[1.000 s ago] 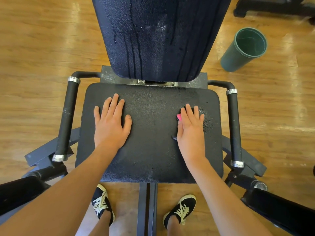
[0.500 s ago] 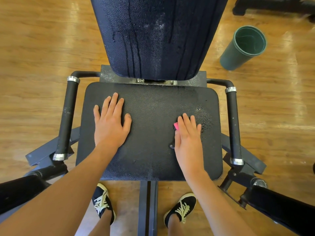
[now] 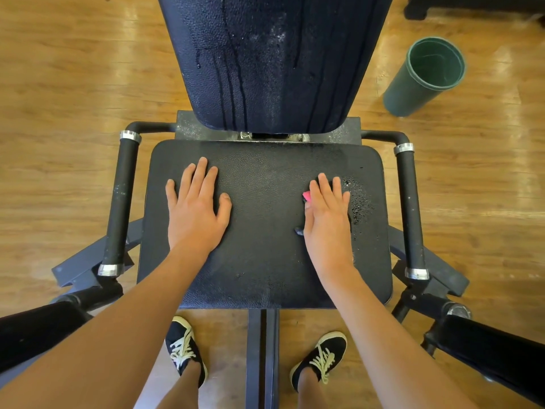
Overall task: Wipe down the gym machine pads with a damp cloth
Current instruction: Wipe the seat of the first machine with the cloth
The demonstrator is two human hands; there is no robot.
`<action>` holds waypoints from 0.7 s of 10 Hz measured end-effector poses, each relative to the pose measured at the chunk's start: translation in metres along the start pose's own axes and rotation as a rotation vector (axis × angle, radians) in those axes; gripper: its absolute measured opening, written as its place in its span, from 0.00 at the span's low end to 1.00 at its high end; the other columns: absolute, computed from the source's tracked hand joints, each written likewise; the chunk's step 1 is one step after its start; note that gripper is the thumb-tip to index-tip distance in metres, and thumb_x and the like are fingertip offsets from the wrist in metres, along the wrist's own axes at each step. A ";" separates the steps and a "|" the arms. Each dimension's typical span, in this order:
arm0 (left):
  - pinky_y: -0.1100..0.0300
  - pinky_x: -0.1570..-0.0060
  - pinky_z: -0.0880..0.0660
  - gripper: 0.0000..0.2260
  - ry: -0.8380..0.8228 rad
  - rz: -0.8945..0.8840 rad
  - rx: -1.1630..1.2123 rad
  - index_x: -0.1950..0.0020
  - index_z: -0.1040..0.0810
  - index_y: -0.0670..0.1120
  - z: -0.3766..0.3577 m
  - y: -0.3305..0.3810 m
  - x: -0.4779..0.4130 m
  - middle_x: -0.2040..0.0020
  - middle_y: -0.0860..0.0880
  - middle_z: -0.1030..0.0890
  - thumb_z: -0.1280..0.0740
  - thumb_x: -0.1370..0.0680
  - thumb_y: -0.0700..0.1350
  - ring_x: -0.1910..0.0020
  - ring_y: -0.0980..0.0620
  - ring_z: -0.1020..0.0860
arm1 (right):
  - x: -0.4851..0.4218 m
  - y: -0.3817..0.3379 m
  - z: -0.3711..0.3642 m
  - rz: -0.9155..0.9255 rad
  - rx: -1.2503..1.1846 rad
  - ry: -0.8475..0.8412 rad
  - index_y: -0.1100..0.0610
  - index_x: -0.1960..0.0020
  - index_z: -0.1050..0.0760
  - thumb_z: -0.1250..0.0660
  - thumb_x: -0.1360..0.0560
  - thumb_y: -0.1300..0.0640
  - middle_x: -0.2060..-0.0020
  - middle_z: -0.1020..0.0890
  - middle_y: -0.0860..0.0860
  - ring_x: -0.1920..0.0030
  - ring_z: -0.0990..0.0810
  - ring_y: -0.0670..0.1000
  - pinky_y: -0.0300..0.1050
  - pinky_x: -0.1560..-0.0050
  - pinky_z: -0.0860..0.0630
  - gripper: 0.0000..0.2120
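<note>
The right hand (image 3: 327, 222) lies flat, fingers straight and close, pressing the pink cloth (image 3: 306, 196) (mostly hidden under the palm) onto the seat pad (image 3: 265, 261) right of centre, probably for wiping pressure. The left hand (image 3: 196, 214), fingers straight and slightly spread, braces on the pebbled black vinyl.

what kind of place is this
Probably a gym: an exercise machine's black seat pad and upright back pad streaked with drips, side handles, all standing on a wood floor.
</note>
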State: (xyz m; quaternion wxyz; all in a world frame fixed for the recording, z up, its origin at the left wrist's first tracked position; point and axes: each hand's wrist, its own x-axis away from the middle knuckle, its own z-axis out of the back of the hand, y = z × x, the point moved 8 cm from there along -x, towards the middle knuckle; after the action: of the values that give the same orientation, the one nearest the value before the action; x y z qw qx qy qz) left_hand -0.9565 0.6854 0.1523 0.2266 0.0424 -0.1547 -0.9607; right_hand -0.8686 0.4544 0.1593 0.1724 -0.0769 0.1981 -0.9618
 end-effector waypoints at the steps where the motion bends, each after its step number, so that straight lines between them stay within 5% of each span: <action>1: 0.38 0.22 0.51 0.23 0.004 -0.006 -0.004 0.22 0.32 0.45 -0.001 -0.001 -0.001 0.18 0.47 0.39 0.43 0.16 0.53 0.19 0.47 0.44 | 0.004 0.002 -0.001 -0.012 0.006 0.014 0.61 0.20 0.37 0.42 0.15 0.62 0.19 0.39 0.57 0.18 0.49 0.60 0.52 0.21 0.61 0.23; 4: 0.38 0.21 0.51 0.24 -0.003 -0.005 0.009 0.22 0.33 0.46 0.000 0.002 0.001 0.18 0.47 0.39 0.45 0.16 0.54 0.19 0.47 0.44 | 0.066 0.004 -0.004 -0.008 -0.017 -0.006 0.63 0.23 0.32 0.36 0.18 0.66 0.22 0.33 0.58 0.20 0.42 0.62 0.59 0.21 0.51 0.24; 7: 0.38 0.21 0.52 0.25 -0.002 -0.004 0.002 0.22 0.33 0.46 -0.001 0.000 0.001 0.18 0.47 0.39 0.46 0.16 0.55 0.19 0.47 0.44 | 0.030 0.000 -0.004 -0.021 -0.019 -0.017 0.62 0.22 0.34 0.41 0.15 0.62 0.20 0.37 0.58 0.18 0.47 0.61 0.54 0.21 0.59 0.22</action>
State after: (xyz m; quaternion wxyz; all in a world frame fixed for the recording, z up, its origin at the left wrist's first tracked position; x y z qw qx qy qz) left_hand -0.9572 0.6852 0.1513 0.2245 0.0418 -0.1557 -0.9611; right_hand -0.8974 0.4445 0.1583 0.1631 -0.0887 0.2051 -0.9610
